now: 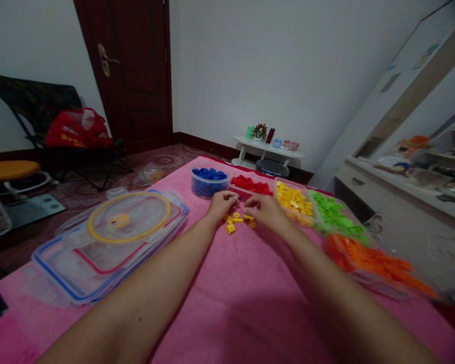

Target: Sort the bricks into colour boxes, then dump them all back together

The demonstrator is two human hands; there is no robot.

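Note:
Both my hands are over the pink cloth, close together in front of the tubs. My left hand (222,203) is closed in a pinch, its fingertips pointing right; anything in them is too small to make out. Facing it, my right hand (264,208) has its fingers curled and drawn together with the thumb, and what they hold cannot be made out. Several small yellow building pieces (231,228) lie loose on the cloth just below and between the hands. Behind the hands stand a tub of red pieces (252,185) and a round tub of blue pieces (209,175).
To the right stand tubs of yellow pieces (293,198), green pieces (335,215) and orange pieces (377,260). Stacked clear lids (114,253) with coloured seals lie at the left on the pink cloth (227,288). Beyond are a low white shelf (269,146) and a folding chair.

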